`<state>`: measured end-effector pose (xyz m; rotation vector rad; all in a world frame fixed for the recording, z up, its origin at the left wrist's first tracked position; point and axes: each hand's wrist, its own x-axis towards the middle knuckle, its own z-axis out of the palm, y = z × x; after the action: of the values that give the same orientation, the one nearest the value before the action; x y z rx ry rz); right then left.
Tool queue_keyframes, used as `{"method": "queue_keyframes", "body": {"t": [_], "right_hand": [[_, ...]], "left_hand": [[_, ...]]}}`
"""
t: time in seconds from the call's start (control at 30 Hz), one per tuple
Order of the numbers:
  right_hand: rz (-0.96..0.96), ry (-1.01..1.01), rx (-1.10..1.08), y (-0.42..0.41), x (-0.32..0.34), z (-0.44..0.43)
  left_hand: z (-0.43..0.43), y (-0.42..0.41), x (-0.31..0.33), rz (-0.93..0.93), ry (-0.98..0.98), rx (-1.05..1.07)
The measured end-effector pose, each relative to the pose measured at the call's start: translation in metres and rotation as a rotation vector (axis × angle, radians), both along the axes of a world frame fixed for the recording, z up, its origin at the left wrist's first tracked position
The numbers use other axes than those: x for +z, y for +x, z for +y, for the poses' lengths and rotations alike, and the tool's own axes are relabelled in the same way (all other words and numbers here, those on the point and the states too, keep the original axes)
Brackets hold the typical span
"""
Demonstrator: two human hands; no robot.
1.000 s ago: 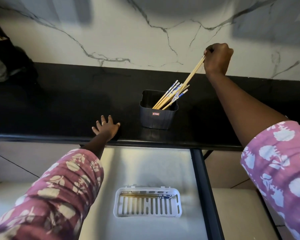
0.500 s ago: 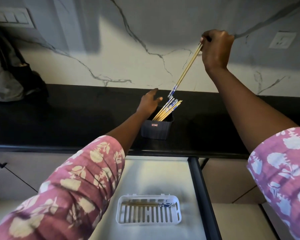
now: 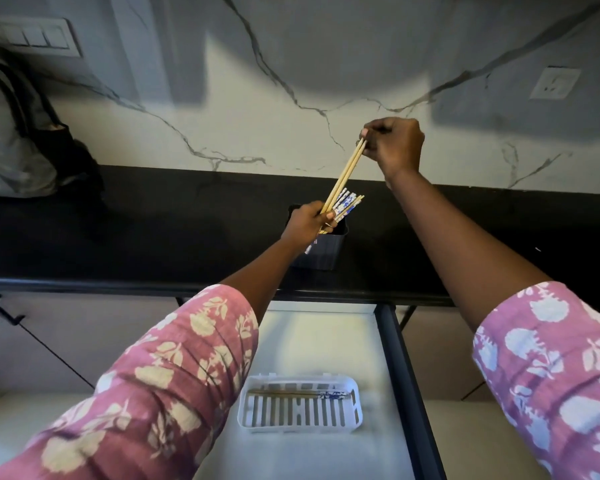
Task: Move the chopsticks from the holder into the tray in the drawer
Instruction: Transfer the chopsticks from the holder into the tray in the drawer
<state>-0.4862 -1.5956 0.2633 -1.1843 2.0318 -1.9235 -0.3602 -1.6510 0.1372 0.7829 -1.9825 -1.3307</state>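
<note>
The right hand (image 3: 394,145), upper right of centre, pinches the top ends of a pair of pale wooden chopsticks (image 3: 343,176); the left hand (image 3: 307,225) closes round their lower end, just above the dark ribbed plastic holder (image 3: 321,252) on the black countertop (image 3: 153,233). More blue-patterned chopsticks (image 3: 347,204) lean in the holder. Low in the frame, the white slotted tray (image 3: 300,407) in the open drawer (image 3: 326,341) holds one pair (image 3: 298,394) lying crosswise.

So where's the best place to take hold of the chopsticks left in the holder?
Pinch the blue-patterned top ends of the remaining chopsticks, coming from above and the right: they fan up-right out of the holder, whose walls hide their lower parts, and the left hand crowds the left rim.
</note>
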Motion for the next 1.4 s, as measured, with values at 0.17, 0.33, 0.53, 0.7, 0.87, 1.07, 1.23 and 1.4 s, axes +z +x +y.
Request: {"method": "queue_keyframes", "body": {"t": [0.17,0.33,0.53,0.7,0.87,1.07,1.23,1.4], "right_hand": [[-0.388,0.020,0.301,0.022,-0.055,0.012],[-0.519,0.132,0.467,0.043,-0.111,0.020],[-0.485,0.254,0.368,0.058,-0.154,0.020],[-0.475,0.305,0.341,0.063,-0.189,0.024],[-0.381,0.471,0.368,0.073,-0.240,0.039],[0.073,0.772,0.524,0.092,-0.291,0.065],[0.441,1.007,0.536,0.113,-0.335,0.088],[0.777,1.235,0.592,0.133,-0.369,0.111]], "left_hand": [[0.009,0.005,-0.014,-0.002,0.082,-0.012],[0.014,0.018,-0.027,-0.006,0.179,-0.085],[0.023,0.034,-0.057,-0.050,0.307,-0.120],[0.004,0.063,-0.085,-0.385,0.143,-0.145],[-0.027,0.100,-0.111,-0.457,0.027,0.024],[-0.067,0.123,-0.145,-0.865,-0.202,0.317],[-0.087,0.126,-0.165,-1.030,-0.087,0.330],[-0.094,0.110,-0.179,-1.104,0.146,0.398]]}}
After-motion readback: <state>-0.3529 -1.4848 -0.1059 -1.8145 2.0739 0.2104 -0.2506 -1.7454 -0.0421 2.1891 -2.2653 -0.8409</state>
